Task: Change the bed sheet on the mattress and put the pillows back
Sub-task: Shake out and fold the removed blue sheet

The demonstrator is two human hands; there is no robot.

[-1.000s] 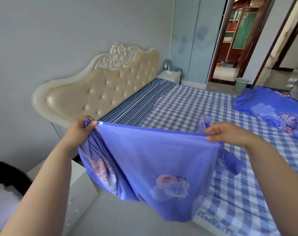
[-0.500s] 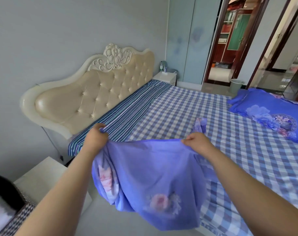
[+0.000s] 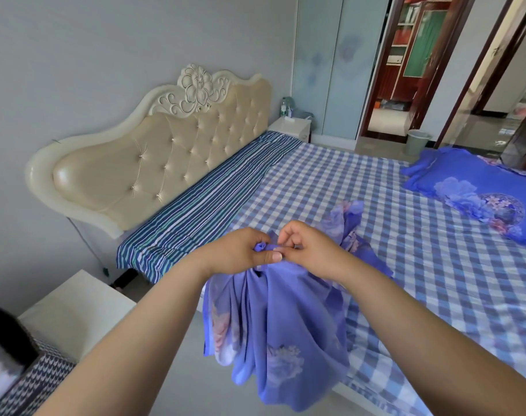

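Pinching the bunched top edge of the blue floral pillowcase (image 3: pixel 279 319), both hands, left (image 3: pixel 243 253) and right (image 3: pixel 308 250), touch together.

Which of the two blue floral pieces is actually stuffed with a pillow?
The far one, lying plump on the checked sheet at the right. The other hangs limp and empty, gripped by both hands.
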